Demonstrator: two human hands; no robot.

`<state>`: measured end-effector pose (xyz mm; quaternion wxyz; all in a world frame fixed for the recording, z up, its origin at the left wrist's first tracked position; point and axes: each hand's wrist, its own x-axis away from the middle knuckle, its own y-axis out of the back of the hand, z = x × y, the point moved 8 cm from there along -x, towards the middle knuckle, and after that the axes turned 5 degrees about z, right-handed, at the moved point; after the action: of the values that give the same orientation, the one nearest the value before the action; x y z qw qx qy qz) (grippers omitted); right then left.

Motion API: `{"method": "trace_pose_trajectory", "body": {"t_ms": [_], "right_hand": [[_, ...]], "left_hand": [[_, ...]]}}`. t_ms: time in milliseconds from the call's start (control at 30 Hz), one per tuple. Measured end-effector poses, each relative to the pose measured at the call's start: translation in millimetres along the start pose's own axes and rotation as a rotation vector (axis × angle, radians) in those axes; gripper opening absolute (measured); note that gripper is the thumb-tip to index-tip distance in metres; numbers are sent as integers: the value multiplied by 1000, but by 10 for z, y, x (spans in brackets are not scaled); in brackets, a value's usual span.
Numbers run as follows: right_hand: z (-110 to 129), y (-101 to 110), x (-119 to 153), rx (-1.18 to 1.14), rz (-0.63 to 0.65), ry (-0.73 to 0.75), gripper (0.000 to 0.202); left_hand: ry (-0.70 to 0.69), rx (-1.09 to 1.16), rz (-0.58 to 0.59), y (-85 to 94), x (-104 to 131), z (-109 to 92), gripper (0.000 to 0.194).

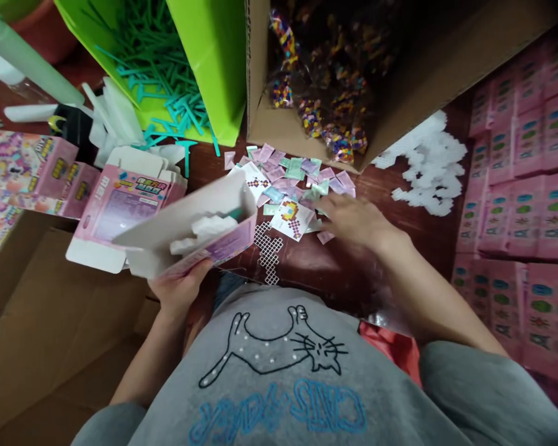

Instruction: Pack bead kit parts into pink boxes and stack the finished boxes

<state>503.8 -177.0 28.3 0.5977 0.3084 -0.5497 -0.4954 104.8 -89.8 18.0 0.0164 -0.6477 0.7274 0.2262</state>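
Observation:
My left hand (181, 286) is closed on the lower edge of a pink carton (232, 244), tilted with its open side up. Crumpled white pieces (204, 232) lie inside the carton. My right hand (356, 220) reaches over a spread of small pink, green and purple sachets (295, 167); its fingertips are blurred, so whether they pinch one cannot be made out. Beside those fingers lies a white card with a pixel-pattern picture (292, 218). A second pattern card (255, 179) is partly behind the carton. A white lattice piece (270, 251) rests on the dark red table nearest me.
A lime-green box (209, 68) holds teal plastic sticks (177, 99). Beside it, a cardboard box (260, 124) contains bags of coloured beads (311, 118). White lattice pieces (432, 164) are heaped right, near stacked pink cartons (516, 223). Another open carton (125, 210) and a large cardboard box (74, 297) stand left.

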Motion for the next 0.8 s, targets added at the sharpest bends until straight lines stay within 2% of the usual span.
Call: {"method": "trace_pose_trajectory", "body": {"t_ms": [33, 67, 133, 233, 333, 433, 500, 600, 667, 733, 800], "right_hand": [[-129, -208, 31, 23, 114, -26, 37], [-232, -357, 74, 36, 168, -33, 35], [-373, -535, 163, 40, 179, -15, 30], [-470, -641, 272, 15, 121, 45, 26], [-519, -655, 358, -2, 45, 43, 31], [-525, -665, 419, -32, 14, 39, 34], [-534, -692, 431, -45, 29, 37, 27], [-562, -728, 425, -16, 51, 17, 20], [-533, -711, 449, 8, 54, 21, 19], [-406, -594, 533, -18, 19, 70, 20], [-168, -274, 700, -119, -145, 166, 22]], "left_hand": [[-72, -11, 15, -11, -1, -66, 53], [-159, -9, 38, -47, 3, -153, 57], [-332, 44, 142, -202, 15, -356, 60], [-580, 137, 302, -468, 44, -691, 45], [-658, 185, 314, -595, 27, -861, 41], [-588, 249, 277, -608, 29, -825, 55], [-439, 255, 249, -595, 44, -680, 64], [-157, 199, 179, -539, 95, -398, 68], [-56, 185, 124, -485, 132, -304, 66], [-34, 196, 99, -459, 144, -309, 64], [-40, 199, 98, -462, 136, -368, 62]]}}
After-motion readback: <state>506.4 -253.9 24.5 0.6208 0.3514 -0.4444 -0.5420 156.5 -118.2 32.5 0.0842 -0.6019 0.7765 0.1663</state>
